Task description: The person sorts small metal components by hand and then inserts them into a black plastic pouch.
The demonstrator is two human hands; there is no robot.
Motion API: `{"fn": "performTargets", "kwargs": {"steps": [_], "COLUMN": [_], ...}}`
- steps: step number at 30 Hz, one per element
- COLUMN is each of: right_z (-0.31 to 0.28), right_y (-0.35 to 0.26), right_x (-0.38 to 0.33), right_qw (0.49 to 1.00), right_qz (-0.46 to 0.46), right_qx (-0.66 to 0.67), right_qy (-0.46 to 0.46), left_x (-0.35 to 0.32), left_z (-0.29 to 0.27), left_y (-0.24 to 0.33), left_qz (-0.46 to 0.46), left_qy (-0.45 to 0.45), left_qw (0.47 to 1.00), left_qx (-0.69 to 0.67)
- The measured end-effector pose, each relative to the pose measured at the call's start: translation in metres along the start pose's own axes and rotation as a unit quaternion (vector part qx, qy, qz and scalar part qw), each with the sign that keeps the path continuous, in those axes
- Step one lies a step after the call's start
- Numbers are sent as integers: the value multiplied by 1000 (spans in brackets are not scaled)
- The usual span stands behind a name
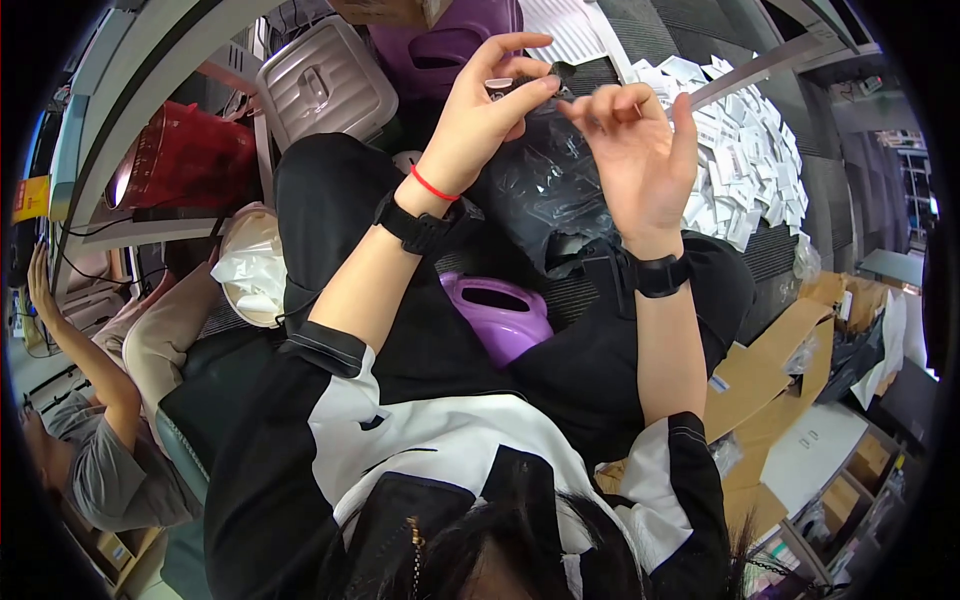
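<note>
Raised over the black plastic bag (545, 185), my left hand (470, 115) pinches a small dark object (565, 72) between thumb and fingers; its kind is too small and too covered to make out. A little whitish piece (498, 84) shows by the same fingers. My right hand (645, 165) is just to the right, with the thumb stretched out and the fingers loosely bent. Its fingertips come close to the dark object, and I see nothing held in it. Whether they touch cannot be told.
Many small white packets (745, 150) lie heaped on the right. A purple plastic piece with a slot (500, 320) is between my legs. At the left are a grey lidded bin (325, 85), a red container (190, 155), a lined waste bin (240, 235) and another person (110, 460). Cardboard (770, 370) lies at the right.
</note>
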State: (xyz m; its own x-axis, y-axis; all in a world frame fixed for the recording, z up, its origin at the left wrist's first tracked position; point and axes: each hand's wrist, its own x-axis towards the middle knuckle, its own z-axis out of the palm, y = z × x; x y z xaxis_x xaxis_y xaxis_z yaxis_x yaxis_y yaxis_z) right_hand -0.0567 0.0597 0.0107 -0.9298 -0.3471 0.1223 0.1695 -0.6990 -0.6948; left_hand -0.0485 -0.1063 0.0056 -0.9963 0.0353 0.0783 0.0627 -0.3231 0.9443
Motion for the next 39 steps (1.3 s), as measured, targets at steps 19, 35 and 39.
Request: {"fn": "performTargets", "kwargs": {"steps": [19, 35, 39], "right_z": [2, -13, -15], "right_y": [14, 11, 10], "right_x": [-13, -21, -25], "right_qw": [729, 639, 632], "right_qz": [-201, -257, -248], "right_qx": [-646, -721, -731], "right_qy": [-104, -78, -73], "left_x": [5, 1, 2], "left_z": [-14, -3, 0], "left_y": [-8, -8, -10], "left_qz": [26, 21, 21], "left_qy": [20, 18, -4], "left_qw": [997, 997, 996], "left_qx": [-68, 72, 85]}}
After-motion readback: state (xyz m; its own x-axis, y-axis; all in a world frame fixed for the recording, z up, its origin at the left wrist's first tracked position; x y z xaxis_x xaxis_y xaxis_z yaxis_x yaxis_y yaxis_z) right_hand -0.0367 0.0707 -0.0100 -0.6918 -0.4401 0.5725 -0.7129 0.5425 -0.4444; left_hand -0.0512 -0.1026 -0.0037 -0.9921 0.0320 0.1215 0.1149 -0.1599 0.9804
